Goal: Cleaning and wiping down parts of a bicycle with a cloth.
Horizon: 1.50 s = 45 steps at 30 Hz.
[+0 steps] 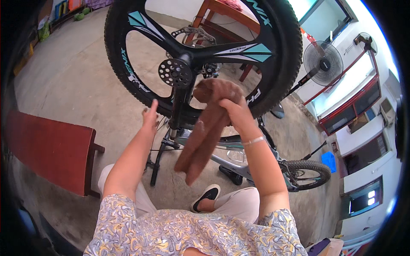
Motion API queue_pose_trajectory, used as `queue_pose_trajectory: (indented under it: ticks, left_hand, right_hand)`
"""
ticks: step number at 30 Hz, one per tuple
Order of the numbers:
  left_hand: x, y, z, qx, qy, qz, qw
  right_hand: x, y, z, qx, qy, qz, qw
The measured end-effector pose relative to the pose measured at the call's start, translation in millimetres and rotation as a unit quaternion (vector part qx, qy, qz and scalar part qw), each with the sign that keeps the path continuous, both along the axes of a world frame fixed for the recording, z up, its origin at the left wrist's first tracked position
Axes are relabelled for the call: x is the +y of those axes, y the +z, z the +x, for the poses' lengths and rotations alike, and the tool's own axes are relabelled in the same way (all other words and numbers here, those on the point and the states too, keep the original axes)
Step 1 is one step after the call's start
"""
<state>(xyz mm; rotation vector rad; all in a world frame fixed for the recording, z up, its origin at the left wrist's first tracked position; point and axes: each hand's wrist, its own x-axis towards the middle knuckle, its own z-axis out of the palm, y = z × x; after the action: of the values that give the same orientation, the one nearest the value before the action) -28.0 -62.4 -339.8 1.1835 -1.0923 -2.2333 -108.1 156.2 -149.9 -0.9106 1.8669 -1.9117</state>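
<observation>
A brown cloth [203, 138] is bunched in my right hand [234, 112], with its long end hanging down in front of the bicycle frame. Its upper part lies over the lower part of the black three-spoke wheel [197, 55], close to the hub. My left hand [150, 118] is at the wheel's lower left, beside the tire and the fork leg [178, 106], a finger stretched upward; whether it touches the tire I cannot tell. The bicycle [232, 164] is tipped over, its front wheel raised toward me and its rear wheel [308, 175] at the right.
A red-brown wooden bench [55, 147] stands on my left. To the right are a standing fan [323, 64] and a blue basket [329, 162] by the wall. Behind the wheel is a wooden table [230, 13]. My shoe [208, 197] rests on the concrete floor below the frame.
</observation>
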Motion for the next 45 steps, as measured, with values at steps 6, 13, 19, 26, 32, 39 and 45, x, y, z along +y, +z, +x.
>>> queue_pose_trajectory:
  ticks: [6, 13, 19, 26, 32, 39, 45]
  left_hand:
    - [-29, -2, 1, 0.049, 0.077, -0.118, 0.989]
    - [-12, 0, 4, 0.038, 0.021, -0.092, 0.995]
    - [-1, -1, 6, 0.021, -0.052, -0.08, 0.995]
    - [13, -1, 3, -0.001, -0.173, -0.064, 0.983]
    - [20, 4, -6, -0.011, -0.158, -0.065, 0.985]
    - [18, 0, -1, 0.001, -0.148, -0.063, 0.987]
    - [14, -4, -3, 0.001, -0.161, -0.061, 0.985]
  right_hand:
    - [-82, -43, -15, 0.184, 0.07, 0.052, 0.979]
    - [-105, -42, -12, 0.19, 0.042, -0.045, 0.98]
    - [-69, -64, -28, 0.219, 0.114, 0.146, 0.958]
    - [-14, -24, -17, 0.402, -0.061, 0.098, 0.908]
    - [-20, 31, -24, 0.512, -0.185, 0.046, 0.837]
    - [-55, 17, -41, 0.625, -0.241, 0.143, 0.729]
    - [-45, 17, -36, 0.745, -0.216, 0.143, 0.615]
